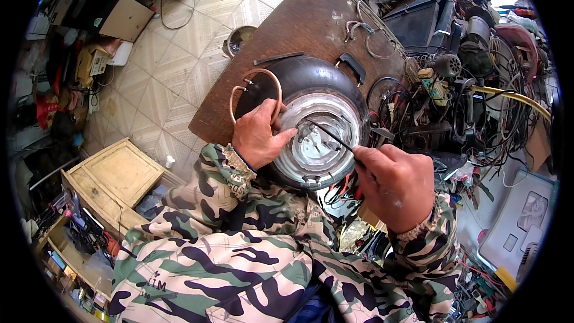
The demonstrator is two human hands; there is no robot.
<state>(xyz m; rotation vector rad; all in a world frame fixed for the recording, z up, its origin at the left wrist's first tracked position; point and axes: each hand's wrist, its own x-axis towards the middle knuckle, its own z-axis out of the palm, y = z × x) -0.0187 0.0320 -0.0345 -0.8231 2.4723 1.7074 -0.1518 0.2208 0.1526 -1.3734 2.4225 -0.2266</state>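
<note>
A dark, rounded pan (310, 75) lies bottom up on a brown board, its round silvery metal base (326, 103) facing me. My left hand (261, 133) is closed round a copper-coloured tube loop (279, 87) with small end fittings; its thumb reaches over the base. The lower part of the loop is hidden by the hand. In my right hand (391, 185) is a thin dark rod-like tool (332, 136), its tip at the middle of the base. The fingers hide the tool's grip end, so its exact kind does not show.
On the brown board (287, 24) lie a black handle (351, 67), a dark strip (278, 58) and metal rings (376, 42). Tangled cables and parts (460, 101) crowd the right. A wooden cabinet (113, 173) stands left; a small bowl (241, 39) sits beyond the board's left edge.
</note>
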